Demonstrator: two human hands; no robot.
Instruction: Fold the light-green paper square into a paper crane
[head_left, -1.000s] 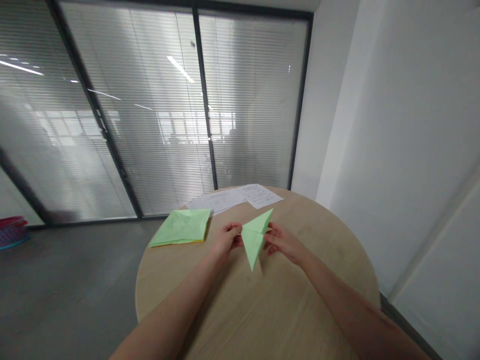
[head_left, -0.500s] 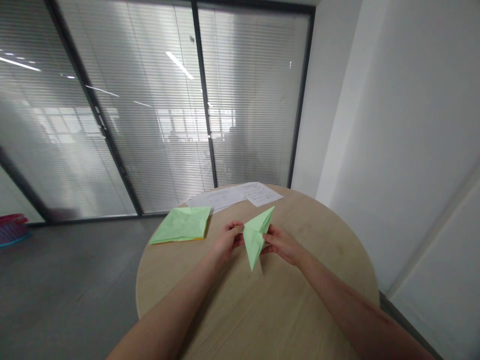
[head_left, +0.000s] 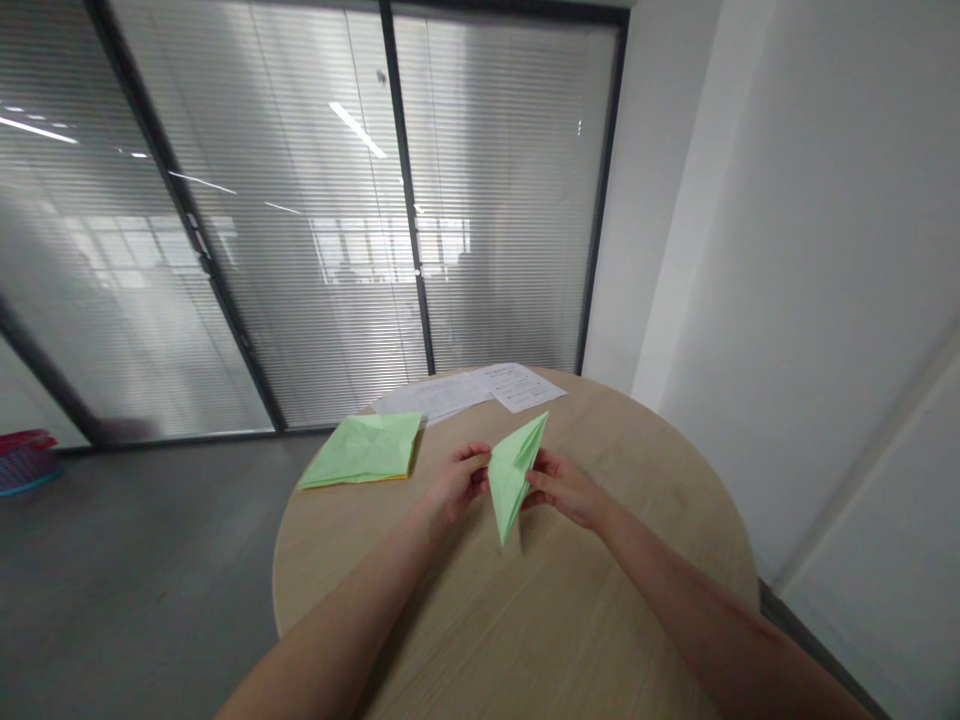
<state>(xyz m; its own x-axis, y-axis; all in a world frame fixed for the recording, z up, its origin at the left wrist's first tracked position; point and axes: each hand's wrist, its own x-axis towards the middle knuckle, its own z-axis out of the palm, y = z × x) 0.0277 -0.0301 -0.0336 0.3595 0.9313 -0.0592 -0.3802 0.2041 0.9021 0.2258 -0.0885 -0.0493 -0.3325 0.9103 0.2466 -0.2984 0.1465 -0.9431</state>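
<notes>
Both my hands hold a folded light-green paper piece [head_left: 513, 475] upright above a round wooden table [head_left: 570, 620]. It is a narrow pointed shape, one tip up at the right and one tip down toward the tabletop. My left hand [head_left: 455, 482] pinches its left edge with fingers closed. On the other side my right hand [head_left: 561, 487] pinches it with thumb and fingers pressed together. A flat stack of green paper sheets [head_left: 364, 451] lies on the table to the left of my left hand.
White printed sheets [head_left: 469, 391] lie at the table's far edge. Behind stand glass walls with closed blinds and dark frames [head_left: 409, 200]. A white wall [head_left: 787, 250] is at the right. A pink and blue basket [head_left: 21, 462] sits on the grey floor at far left.
The folded paper looks narrower now, its two sides brought closer together between my hands. Both hands stay in almost the same place.
</notes>
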